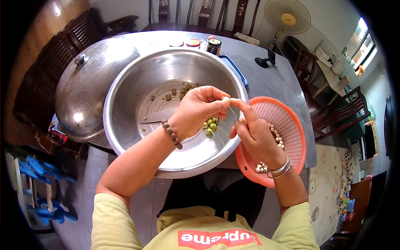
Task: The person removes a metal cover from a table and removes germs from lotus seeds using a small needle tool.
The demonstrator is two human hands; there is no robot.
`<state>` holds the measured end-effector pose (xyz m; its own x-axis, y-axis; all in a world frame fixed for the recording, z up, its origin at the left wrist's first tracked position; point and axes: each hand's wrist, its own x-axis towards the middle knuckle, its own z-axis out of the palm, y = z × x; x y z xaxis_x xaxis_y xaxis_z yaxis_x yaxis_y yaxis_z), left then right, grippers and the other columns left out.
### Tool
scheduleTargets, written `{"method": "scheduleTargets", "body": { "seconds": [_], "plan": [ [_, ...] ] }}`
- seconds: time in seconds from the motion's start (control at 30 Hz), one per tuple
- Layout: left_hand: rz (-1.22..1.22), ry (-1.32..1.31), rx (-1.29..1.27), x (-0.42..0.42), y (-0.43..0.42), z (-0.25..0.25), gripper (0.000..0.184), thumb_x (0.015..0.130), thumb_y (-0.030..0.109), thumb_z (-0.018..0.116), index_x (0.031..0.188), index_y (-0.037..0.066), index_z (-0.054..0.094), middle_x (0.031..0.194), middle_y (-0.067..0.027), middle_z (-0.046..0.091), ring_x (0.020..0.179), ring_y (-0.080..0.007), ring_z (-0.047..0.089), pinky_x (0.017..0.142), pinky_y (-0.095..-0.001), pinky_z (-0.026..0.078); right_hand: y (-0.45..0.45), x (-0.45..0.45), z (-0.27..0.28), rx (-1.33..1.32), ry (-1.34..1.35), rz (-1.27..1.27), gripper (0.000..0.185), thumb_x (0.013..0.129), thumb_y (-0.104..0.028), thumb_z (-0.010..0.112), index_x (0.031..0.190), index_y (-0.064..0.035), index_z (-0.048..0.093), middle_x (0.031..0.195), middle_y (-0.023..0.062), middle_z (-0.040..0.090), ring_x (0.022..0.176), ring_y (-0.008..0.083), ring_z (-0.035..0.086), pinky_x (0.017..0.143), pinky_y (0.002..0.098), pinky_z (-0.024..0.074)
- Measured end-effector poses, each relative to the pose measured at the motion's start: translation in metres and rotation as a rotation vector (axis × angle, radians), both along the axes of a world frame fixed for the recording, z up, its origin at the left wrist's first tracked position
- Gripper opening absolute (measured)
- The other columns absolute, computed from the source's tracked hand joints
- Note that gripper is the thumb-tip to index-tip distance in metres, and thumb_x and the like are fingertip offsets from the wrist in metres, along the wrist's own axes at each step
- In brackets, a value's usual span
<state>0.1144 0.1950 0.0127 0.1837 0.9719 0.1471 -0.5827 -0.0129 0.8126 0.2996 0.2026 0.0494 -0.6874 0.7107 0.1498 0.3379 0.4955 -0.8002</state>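
Observation:
Over the right side of a large steel basin [137, 79], my left hand [200, 108] pinches a small pale round piece [226, 100] between thumb and fingertips. My right hand [254, 133] meets it there, its index fingertip against the piece and its other fingers curled round a thin metal tool [234, 113]. Green round pieces [209, 130] and brownish caps [168, 97] lie in the basin, along with a flat blade [156, 116]. Below my right hand, an orange basket [298, 137] holds pale round pieces [276, 135].
A domed perforated steel lid [83, 98] stands left of the basin. Jars [213, 46], a blue-rimmed tray [235, 68] and a black stand [264, 61] are on the grey table [279, 79]. Wooden chairs and a fan [287, 18] are beyond it.

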Motion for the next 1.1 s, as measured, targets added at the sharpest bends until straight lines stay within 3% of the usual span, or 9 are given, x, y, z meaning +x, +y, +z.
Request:
{"method": "scheduleTargets", "body": {
  "seconds": [0.27, 0.33, 0.37, 0.47, 0.53, 0.57, 0.87, 1.07, 1.1],
  "plan": [
    [0.023, -0.002, -0.034, -0.001, 0.001, -0.001, 0.016, 0.080, 0.004, 0.061, 0.095, -0.002, 0.058, 0.086, -0.0096, 0.062, 0.071, -0.0136, 0.062, 0.066, -0.0242, 0.053, 0.000, -0.006, -0.012, 0.069, 0.058, -0.024, 0.045, 0.084, -0.006, 0.043, 0.126, -0.0054, 0.031, 0.061, 0.0127, 0.057, 0.057, 0.0272, 0.060, 0.054, 0.0345, 0.0460],
    [0.024, -0.006, -0.044, -0.002, 0.002, -0.002, 0.017, 0.080, 0.005, 0.061, 0.095, -0.002, 0.058, 0.087, -0.0098, 0.062, 0.072, -0.0137, 0.062, 0.066, -0.0241, 0.053, -0.002, -0.008, -0.009, 0.049, 0.036, -0.065, 0.040, 0.084, -0.005, 0.041, 0.124, -0.0047, 0.034, 0.061, 0.0066, 0.057, 0.057, 0.0162, 0.058, 0.058, 0.0280, 0.0451],
    [0.024, -0.006, -0.044, -0.002, 0.002, -0.002, 0.017, 0.080, 0.005, 0.061, 0.095, -0.002, 0.058, 0.087, -0.0098, 0.062, 0.072, -0.0137, 0.062, 0.066, -0.0241, 0.053, -0.003, -0.008, -0.010, 0.049, 0.036, -0.066, 0.040, 0.084, -0.005, 0.041, 0.124, -0.0047, 0.034, 0.061, 0.0066, 0.057, 0.057, 0.0162, 0.058, 0.058, 0.0280, 0.0451],
    [0.012, 0.000, -0.039, -0.001, 0.001, -0.002, 0.016, 0.080, 0.005, 0.061, 0.095, -0.001, 0.057, 0.087, -0.0097, 0.062, 0.072, -0.0135, 0.062, 0.066, -0.0237, 0.053, -0.002, -0.010, -0.013, 0.075, 0.055, -0.070, 0.039, 0.085, -0.005, 0.041, 0.123, -0.0051, 0.034, 0.061, 0.0069, 0.057, 0.057, 0.0170, 0.059, 0.058, 0.0283, 0.0449],
    [-0.011, -0.016, -0.045, 0.003, 0.000, -0.003, 0.016, 0.080, 0.005, 0.061, 0.094, -0.001, 0.057, 0.088, -0.0095, 0.062, 0.072, -0.0132, 0.062, 0.067, -0.0237, 0.053, 0.000, -0.011, -0.016, 0.125, 0.122, -0.060, 0.041, 0.085, -0.005, 0.044, 0.124, -0.0047, 0.031, 0.061, 0.0138, 0.056, 0.057, 0.0279, 0.060, 0.053, 0.0347, 0.0456],
    [-0.012, -0.016, -0.045, 0.003, 0.000, -0.003, 0.016, 0.080, 0.005, 0.061, 0.094, -0.001, 0.057, 0.088, -0.0095, 0.062, 0.072, -0.0132, 0.062, 0.067, -0.0237, 0.053, 0.000, -0.011, -0.016, 0.125, 0.123, -0.060, 0.041, 0.085, -0.005, 0.044, 0.124, -0.0047, 0.031, 0.061, 0.0138, 0.056, 0.057, 0.0279, 0.060, 0.053, 0.0347, 0.0456],
    [0.019, -0.071, -0.027, 0.005, 0.001, -0.001, 0.013, 0.085, 0.010, 0.054, 0.093, -0.001, 0.056, 0.085, -0.0082, 0.062, 0.071, -0.0118, 0.061, 0.068, -0.0239, 0.054, -0.002, -0.012, -0.003, 0.012, 0.111, -0.096, 0.037, 0.086, -0.007, 0.044, 0.122, -0.0056, 0.034, 0.065, 0.0121, 0.059, 0.063, 0.0233, 0.062, 0.058, 0.0322, 0.0475],
    [0.126, 0.035, -0.037, -0.002, 0.004, 0.001, 0.018, 0.089, 0.018, 0.049, 0.088, 0.002, 0.056, 0.078, -0.0060, 0.061, 0.067, -0.0103, 0.059, 0.062, -0.0222, 0.053, 0.001, -0.011, -0.005, -0.011, 0.053, -0.076, 0.036, 0.086, -0.007, 0.044, 0.122, -0.0058, 0.035, 0.066, 0.0104, 0.060, 0.064, 0.0191, 0.062, 0.059, 0.0296, 0.0466],
    [0.154, 0.030, -0.040, -0.006, 0.005, 0.000, 0.020, 0.090, 0.021, 0.049, 0.086, 0.003, 0.056, 0.078, -0.0057, 0.060, 0.066, -0.0100, 0.059, 0.061, -0.0215, 0.052, -0.001, -0.010, -0.004, -0.047, 0.065, -0.079, 0.036, 0.086, -0.007, 0.043, 0.122, -0.0046, 0.035, 0.066, 0.0071, 0.059, 0.058, 0.0126, 0.055, 0.056, 0.0256, 0.0425]
  ]
}}
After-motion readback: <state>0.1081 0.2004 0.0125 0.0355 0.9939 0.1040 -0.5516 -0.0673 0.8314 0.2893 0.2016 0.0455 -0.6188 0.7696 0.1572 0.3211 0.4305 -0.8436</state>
